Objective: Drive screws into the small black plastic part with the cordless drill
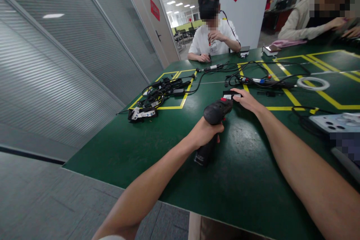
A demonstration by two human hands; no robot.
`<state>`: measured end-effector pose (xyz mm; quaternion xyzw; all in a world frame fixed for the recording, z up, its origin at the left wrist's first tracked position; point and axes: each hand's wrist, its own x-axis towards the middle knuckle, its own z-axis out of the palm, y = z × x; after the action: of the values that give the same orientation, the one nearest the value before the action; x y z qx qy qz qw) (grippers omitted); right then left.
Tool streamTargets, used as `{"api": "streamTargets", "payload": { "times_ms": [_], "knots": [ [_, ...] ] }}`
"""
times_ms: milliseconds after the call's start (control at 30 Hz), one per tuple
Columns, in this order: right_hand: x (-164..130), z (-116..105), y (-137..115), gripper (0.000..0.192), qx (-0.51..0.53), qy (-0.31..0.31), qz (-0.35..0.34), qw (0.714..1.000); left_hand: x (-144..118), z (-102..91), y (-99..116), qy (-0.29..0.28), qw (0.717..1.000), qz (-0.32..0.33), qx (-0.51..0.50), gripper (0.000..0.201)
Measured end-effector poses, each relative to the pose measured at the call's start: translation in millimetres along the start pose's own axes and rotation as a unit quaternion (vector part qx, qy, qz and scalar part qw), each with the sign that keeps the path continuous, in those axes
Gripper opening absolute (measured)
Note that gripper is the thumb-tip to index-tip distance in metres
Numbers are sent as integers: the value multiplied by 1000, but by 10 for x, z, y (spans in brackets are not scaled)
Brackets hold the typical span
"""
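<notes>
A green table marked with yellow tape lines carries a tangle of black cables at its far left and a white ring to the right. Near the middle, the left hand is wrapped tight around the grip of a black power screwdriver, its nose pointing away. The right hand pinches a small black-and-white part just at the tool's tip. This looks like lining the part up with the tip; steady alignment matters most.
</notes>
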<state>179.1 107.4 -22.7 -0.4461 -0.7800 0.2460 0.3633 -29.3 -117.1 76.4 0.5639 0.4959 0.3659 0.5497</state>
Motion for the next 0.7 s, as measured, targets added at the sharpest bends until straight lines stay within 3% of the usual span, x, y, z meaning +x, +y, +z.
{"api": "streamTargets", "payload": {
  "times_ms": [700],
  "knots": [
    [-15,6,-50,53,27,5,25,999,4,-11,-2,-2,1000,4,-3,20]
  ]
}}
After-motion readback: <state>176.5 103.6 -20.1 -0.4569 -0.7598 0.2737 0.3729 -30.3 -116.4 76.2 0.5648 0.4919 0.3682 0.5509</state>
